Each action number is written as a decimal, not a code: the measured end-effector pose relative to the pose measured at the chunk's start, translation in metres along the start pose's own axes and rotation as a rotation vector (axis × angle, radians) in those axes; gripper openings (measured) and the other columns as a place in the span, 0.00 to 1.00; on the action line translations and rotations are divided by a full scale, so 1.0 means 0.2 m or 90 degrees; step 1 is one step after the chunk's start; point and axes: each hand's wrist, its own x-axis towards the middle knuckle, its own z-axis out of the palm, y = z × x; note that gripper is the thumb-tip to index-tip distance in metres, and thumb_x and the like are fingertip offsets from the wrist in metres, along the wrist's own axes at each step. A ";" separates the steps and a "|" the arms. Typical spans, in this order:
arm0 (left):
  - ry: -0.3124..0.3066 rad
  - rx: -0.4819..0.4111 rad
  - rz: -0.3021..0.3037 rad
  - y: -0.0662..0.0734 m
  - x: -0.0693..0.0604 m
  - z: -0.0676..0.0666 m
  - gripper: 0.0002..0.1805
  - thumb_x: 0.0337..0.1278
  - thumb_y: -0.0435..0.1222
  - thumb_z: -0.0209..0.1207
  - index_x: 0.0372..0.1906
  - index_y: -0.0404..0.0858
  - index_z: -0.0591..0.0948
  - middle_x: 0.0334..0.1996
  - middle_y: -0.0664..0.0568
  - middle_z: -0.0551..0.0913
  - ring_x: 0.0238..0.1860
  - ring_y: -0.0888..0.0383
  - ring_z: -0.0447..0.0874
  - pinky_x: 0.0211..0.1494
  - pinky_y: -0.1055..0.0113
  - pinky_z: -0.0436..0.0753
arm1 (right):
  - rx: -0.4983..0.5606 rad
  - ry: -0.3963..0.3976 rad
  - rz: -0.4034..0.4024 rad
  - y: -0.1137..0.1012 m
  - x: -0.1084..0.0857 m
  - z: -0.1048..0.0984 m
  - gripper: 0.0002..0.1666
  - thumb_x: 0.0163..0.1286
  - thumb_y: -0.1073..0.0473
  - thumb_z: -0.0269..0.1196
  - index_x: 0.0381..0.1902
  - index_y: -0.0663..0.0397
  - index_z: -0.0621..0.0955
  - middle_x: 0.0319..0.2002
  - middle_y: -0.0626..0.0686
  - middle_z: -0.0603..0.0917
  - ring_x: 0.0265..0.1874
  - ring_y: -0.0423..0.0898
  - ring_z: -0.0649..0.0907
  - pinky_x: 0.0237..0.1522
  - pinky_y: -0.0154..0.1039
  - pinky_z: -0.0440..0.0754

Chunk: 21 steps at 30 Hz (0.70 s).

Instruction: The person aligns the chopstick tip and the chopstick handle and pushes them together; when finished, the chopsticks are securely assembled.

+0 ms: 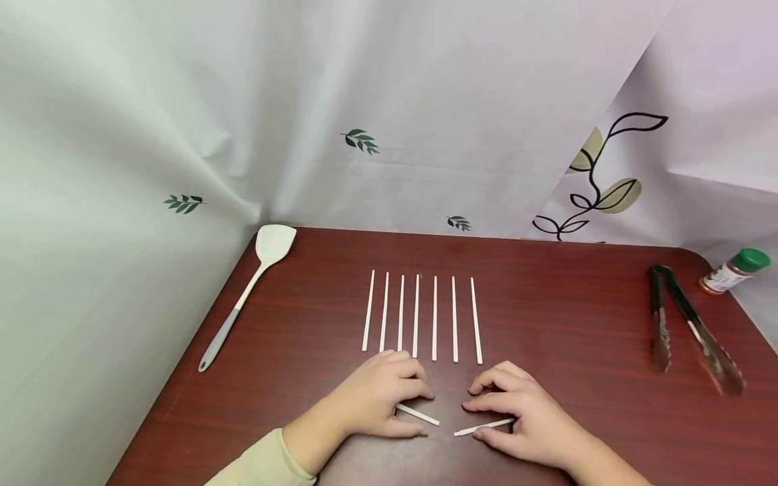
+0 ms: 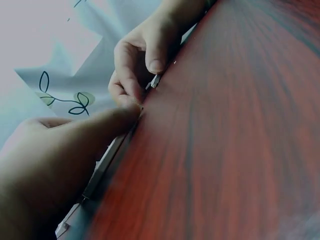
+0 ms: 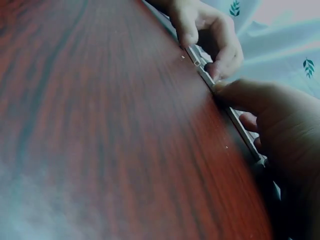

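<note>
In the head view two slim white sticks lie on the table in front of me, their near ends close but apart. My left hand [image 1: 389,395] arches over the left stick [image 1: 419,414], which passes between its spread thumb and fingers; the far part is hidden under the palm. The right stick [image 1: 486,427] runs beneath my right hand [image 1: 525,415], whose thumb touches it while the fingers stay spread away. Its end looks notched in the right wrist view. Beyond the hands, several similar white sticks [image 1: 434,317] form a row of upright lines, the left fingers overlapping some lower ends.
A white spatula [image 1: 276,243] with a grey handle lies along the left edge. Black-handled metal tongs [image 1: 693,317] rest at the right, beside a green-capped seasoning bottle [image 1: 732,271]. A patterned white curtain [image 1: 401,135] hangs behind the reddish-brown table [image 1: 565,310].
</note>
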 end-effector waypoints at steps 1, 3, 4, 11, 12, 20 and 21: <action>0.003 0.008 0.008 0.00 0.00 0.00 0.21 0.55 0.63 0.72 0.43 0.53 0.90 0.41 0.67 0.80 0.40 0.66 0.75 0.44 0.70 0.74 | -0.006 -0.003 0.004 0.00 0.00 0.00 0.27 0.46 0.57 0.85 0.48 0.35 0.92 0.52 0.43 0.84 0.50 0.43 0.80 0.53 0.33 0.72; 0.011 0.009 0.022 0.00 0.01 0.00 0.16 0.59 0.59 0.73 0.41 0.54 0.91 0.40 0.67 0.80 0.40 0.66 0.75 0.43 0.71 0.74 | -0.008 -0.006 0.007 0.00 -0.01 0.00 0.25 0.48 0.58 0.85 0.45 0.31 0.92 0.52 0.42 0.84 0.50 0.42 0.79 0.52 0.32 0.71; 0.015 0.007 0.029 0.00 0.01 0.00 0.13 0.60 0.56 0.73 0.40 0.54 0.92 0.39 0.68 0.81 0.39 0.66 0.76 0.44 0.71 0.75 | -0.006 -0.005 0.007 0.00 -0.01 0.00 0.24 0.49 0.58 0.85 0.43 0.29 0.92 0.52 0.42 0.84 0.49 0.42 0.79 0.51 0.32 0.71; 0.023 0.013 0.038 0.00 0.02 0.01 0.06 0.64 0.45 0.73 0.34 0.52 0.88 0.34 0.66 0.81 0.38 0.66 0.78 0.44 0.71 0.77 | -0.005 0.015 0.015 -0.01 -0.01 0.02 0.01 0.73 0.49 0.73 0.39 0.31 0.90 0.48 0.38 0.85 0.48 0.39 0.79 0.51 0.31 0.71; 0.022 0.015 0.031 0.01 0.02 0.02 0.06 0.64 0.45 0.73 0.34 0.52 0.87 0.34 0.66 0.81 0.39 0.65 0.79 0.44 0.71 0.77 | -0.005 0.019 0.020 -0.01 -0.01 0.02 0.01 0.75 0.49 0.71 0.39 0.33 0.89 0.47 0.37 0.85 0.48 0.39 0.79 0.52 0.31 0.72; 0.050 -0.033 -0.056 0.03 0.02 0.02 0.04 0.75 0.42 0.65 0.41 0.48 0.83 0.43 0.62 0.80 0.43 0.67 0.82 0.49 0.73 0.81 | -0.018 0.006 0.126 -0.04 0.01 0.01 0.18 0.67 0.68 0.72 0.44 0.36 0.82 0.43 0.32 0.82 0.42 0.33 0.79 0.49 0.30 0.72; 0.056 -0.035 -0.065 0.03 0.02 0.02 0.03 0.76 0.42 0.63 0.43 0.48 0.83 0.44 0.62 0.80 0.43 0.67 0.83 0.49 0.74 0.81 | -0.021 0.001 0.139 -0.05 0.01 0.01 0.20 0.67 0.68 0.72 0.45 0.35 0.82 0.42 0.32 0.82 0.42 0.32 0.79 0.49 0.30 0.71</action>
